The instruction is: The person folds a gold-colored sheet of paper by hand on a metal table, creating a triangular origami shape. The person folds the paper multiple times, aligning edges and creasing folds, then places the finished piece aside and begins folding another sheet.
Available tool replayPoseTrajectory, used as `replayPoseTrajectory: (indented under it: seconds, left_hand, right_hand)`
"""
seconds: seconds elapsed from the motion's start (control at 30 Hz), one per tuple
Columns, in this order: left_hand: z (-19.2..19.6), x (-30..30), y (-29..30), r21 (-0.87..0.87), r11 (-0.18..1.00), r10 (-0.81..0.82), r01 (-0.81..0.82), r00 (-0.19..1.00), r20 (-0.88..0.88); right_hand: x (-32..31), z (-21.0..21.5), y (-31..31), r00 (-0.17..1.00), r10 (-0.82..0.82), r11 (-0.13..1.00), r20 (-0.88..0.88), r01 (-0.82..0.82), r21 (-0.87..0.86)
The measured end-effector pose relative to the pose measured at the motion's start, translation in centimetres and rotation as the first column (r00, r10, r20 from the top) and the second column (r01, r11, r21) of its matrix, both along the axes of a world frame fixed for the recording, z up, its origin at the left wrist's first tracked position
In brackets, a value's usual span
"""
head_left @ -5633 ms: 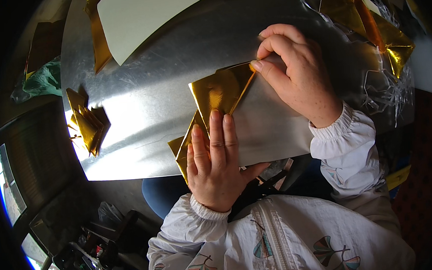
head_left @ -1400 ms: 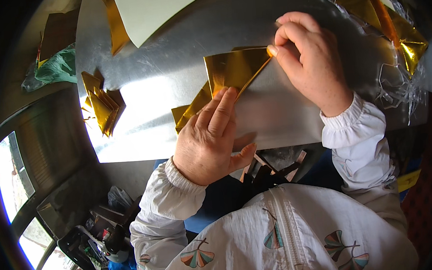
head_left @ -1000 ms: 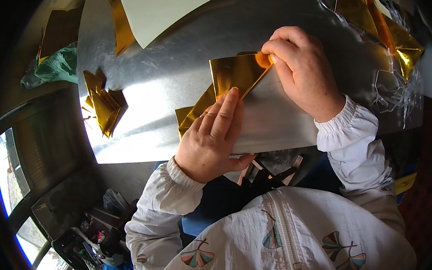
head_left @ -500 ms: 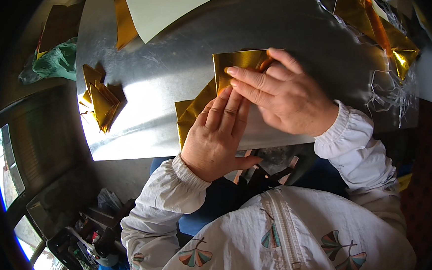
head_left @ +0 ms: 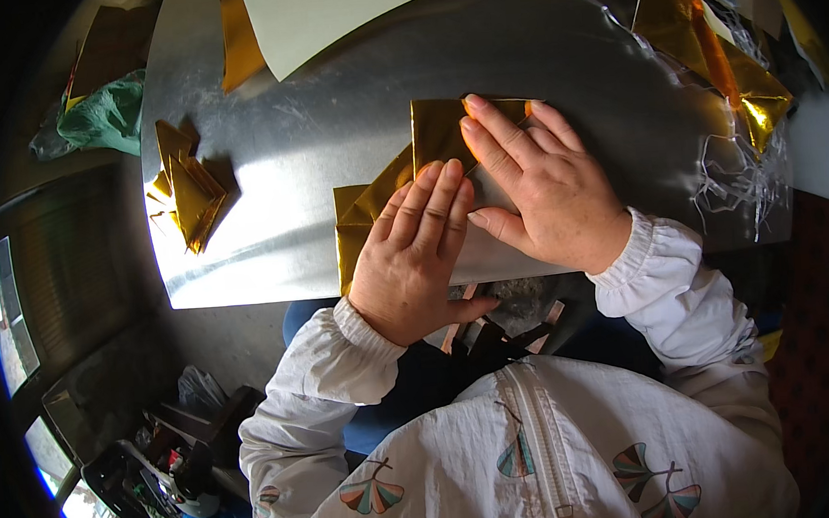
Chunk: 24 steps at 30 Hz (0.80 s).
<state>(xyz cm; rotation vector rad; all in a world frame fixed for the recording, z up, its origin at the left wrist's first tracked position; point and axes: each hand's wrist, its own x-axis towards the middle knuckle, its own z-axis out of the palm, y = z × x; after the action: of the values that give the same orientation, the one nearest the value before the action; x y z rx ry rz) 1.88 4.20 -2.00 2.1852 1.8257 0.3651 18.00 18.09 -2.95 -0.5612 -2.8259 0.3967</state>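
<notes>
A folded sheet of gold foil paper [head_left: 438, 129] lies on the shiny metal tabletop, with a squared flap at the top and a slanted band running down to its lower left. My left hand [head_left: 412, 245] rests flat on the lower part, fingers stretched side by side and thumb out to the right. Over the upper right part lies my right hand [head_left: 554, 179], its fingers straight and its thumb spread, pressing on the flap. Parts of the paper are hidden under both hands.
Folded gold pieces [head_left: 192, 198] are stacked at the table's left. A large pale sheet [head_left: 343, 16] lies at the far edge beside a gold strip [head_left: 238, 42]. At right are more gold paper [head_left: 680, 29] and tangled clear plastic strands [head_left: 737, 182]. A green plastic bag [head_left: 107, 116] sits beyond the left edge.
My right hand has slid to the right and away from the left hand, its fingers now along the flap's right side. The left hand stays nearly in place.
</notes>
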Motion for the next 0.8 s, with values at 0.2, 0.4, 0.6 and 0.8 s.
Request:
replayPoseTrajectory:
  seconds: [0.2,0.4,0.6,0.8]
  left_hand:
    - [-0.1,0.2,0.0,0.0,1.0,0.014,-0.014,1.0,0.004]
    - [-0.2,0.0,0.0,0.007,1.0,0.01,-0.009,1.0,-0.014]
    - [-0.2,0.2,0.0,0.035,0.999,0.02,-0.019,1.0,-0.017]
    - [0.1,-0.3,-0.7,0.017,0.999,0.03,-0.029,0.999,-0.038]
  right_hand:
    - [0.6,-0.3,-0.5,0.985,-0.17,0.984,0.021,0.169,0.059]
    - [1.4,-0.6,0.5,0.958,-0.287,0.946,0.03,0.278,0.165]
    - [1.5,1.5,1.2,0.949,-0.308,0.935,-0.065,0.314,0.165]
    - [-1.1,-0.1,-1.4,0.994,0.046,0.998,-0.097,-0.05,-0.041]
